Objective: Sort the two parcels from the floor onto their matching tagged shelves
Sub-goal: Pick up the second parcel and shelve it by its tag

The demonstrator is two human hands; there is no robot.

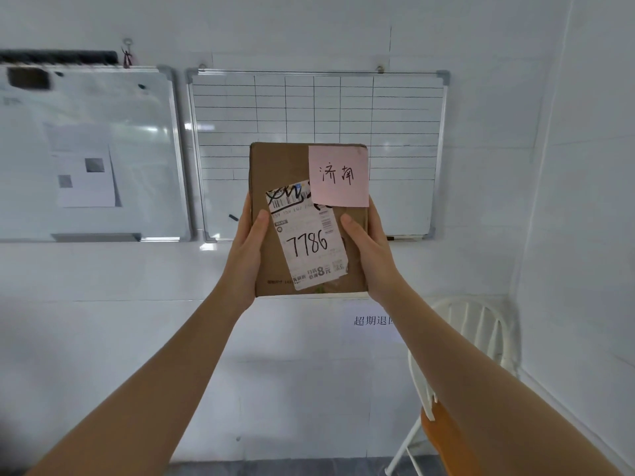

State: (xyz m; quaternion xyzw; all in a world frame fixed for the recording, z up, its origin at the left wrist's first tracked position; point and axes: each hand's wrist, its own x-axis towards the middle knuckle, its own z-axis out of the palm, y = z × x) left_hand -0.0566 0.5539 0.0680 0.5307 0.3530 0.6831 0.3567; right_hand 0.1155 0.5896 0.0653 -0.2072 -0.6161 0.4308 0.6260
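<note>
I hold a brown cardboard parcel [281, 173] up in front of me at arm's length, its flat face toward the camera. A pink sticky note [338, 176] with handwritten characters covers its upper right corner. Below that is a white shipping label [309, 240] marked 7786. My left hand [245, 255] grips the parcel's left edge, thumb on the front. On the right edge my right hand [367, 249] does the same. No shelves and no second parcel are in view.
Behind the parcel, a gridded whiteboard [405, 108] hangs on the white wall, with a second whiteboard [137, 132] carrying a paper sheet to its left. A white folding chair [481, 324] with an orange seat stands at the lower right corner. A printed paper sign [369, 321] is on the wall.
</note>
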